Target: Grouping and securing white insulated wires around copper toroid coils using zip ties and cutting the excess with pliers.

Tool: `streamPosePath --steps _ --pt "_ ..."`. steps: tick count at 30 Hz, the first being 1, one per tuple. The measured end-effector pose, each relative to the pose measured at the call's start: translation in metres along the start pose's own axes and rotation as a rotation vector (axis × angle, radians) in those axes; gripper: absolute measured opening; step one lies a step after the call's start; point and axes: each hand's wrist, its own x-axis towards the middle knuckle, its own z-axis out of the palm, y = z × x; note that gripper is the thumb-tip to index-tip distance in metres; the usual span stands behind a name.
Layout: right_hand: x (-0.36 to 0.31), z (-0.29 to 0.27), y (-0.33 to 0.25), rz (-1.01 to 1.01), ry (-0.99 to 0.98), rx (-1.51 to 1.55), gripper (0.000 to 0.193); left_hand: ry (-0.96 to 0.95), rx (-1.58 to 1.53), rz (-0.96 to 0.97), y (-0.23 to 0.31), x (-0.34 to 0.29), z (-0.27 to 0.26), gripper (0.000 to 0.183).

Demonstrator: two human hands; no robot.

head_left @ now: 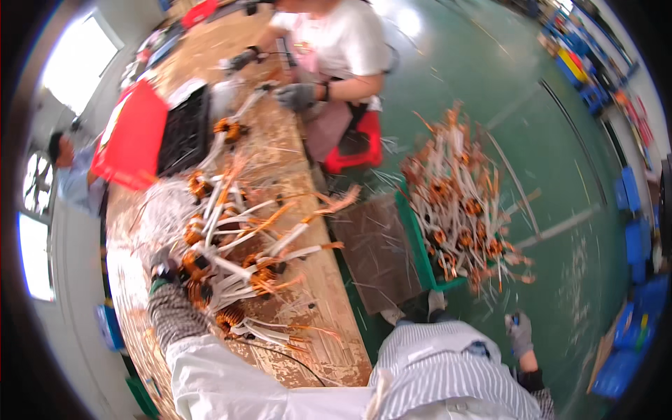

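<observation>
Copper coils [210, 269] heaped on wooden bench [308, 350], under gloved left hand [164, 269]; grip not discernible. Right hand [519, 334] hanging free, grip unclear. Green crate [420, 259] beside bench piled high; bench heap apparently still unprocessed.

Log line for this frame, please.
left hand: gloved, on copper coils, grip unclear | right hand: gloved, beside green crate | co-worker opposite

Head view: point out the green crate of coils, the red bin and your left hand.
Green crate [414, 241]: head view, on its near rim.
Red bin [133, 136]: head view, middle of its side.
Left hand [164, 269]: head view, on the gloved back.
</observation>
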Motion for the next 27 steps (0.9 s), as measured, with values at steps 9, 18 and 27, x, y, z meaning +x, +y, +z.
streamPosePath --steps 9,18,27 --pt "0.012 0.001 0.02 0.04 0.013 -0.02 0.028 -0.244 -0.341 0.436 0.181 -0.34 0.133 0.021" --pt "0.081 0.031 0.107 0.524 -0.178 0.742 0.019 -0.245 -0.587 0.296 0.169 -0.241 0.054 0.024" --pt "0.292 0.073 0.135 0.308 -0.436 0.027 0.038 -0.409 -0.222 0.378 0.487 -0.39 0.111 0.025"
